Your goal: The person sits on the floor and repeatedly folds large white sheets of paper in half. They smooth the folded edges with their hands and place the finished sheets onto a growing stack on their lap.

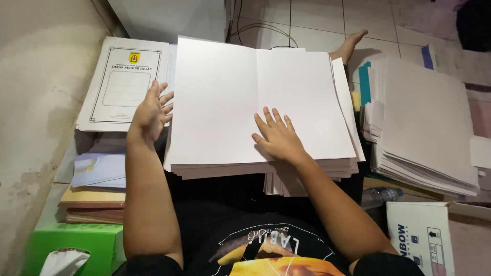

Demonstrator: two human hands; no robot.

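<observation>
Your right hand (pixel 276 137) lies flat, grip wide, on the folded white sheet (pixel 258 97) topping the pile on your lap. Left hand (pixel 151 110) grazes its left edge, holding nothing. Looks mid-batch: 1 printed-cover stack (pixel 123 82) left, a big stack (pixel 427 122) right.

Bare arms on this person, no sleeves reaching the forearms, nothing on either wrist. The left hand (pixel 151 113) wears no glove and no ring that I can make out; same with the right hand (pixel 279 137), plain and uncovered. A black T-shirt (pixel 209 225) covers the torso, short sleeves ending at the upper arms. Its chest carries a round print: thin white curved lettering arcing over a graphic in yellow, orange and white. Up ahead, one bare foot (pixel 349 45) shows, no sock, no shoe.
</observation>
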